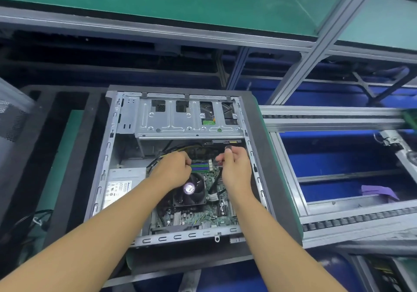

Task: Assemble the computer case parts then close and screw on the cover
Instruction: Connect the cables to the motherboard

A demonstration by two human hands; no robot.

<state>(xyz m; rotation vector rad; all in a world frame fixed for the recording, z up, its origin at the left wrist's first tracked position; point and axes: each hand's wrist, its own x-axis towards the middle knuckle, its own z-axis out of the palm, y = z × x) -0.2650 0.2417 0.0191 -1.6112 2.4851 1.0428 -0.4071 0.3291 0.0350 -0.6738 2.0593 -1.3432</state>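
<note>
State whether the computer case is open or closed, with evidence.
Open: nothing covers the computer case, so its motherboard and cooling fan lie exposed.

Grey metal computer case point(126, 120), green motherboard point(198, 217), blue-and-green memory slots point(199, 167), purple-labelled black fan point(189, 189)

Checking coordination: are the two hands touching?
Apart. Head view shows memory sticks between the left hand and the right hand, which pinches a dark connector.

The grey computer case point(108, 147) lies on its side, cover off, interior up. Inside are a green motherboard point(191, 218), 1 black cooler fan point(191, 192), a power supply point(123, 185) at left, a drive cage point(171, 120) at the far end, and a dark connector point(228, 147) just below it.
</note>
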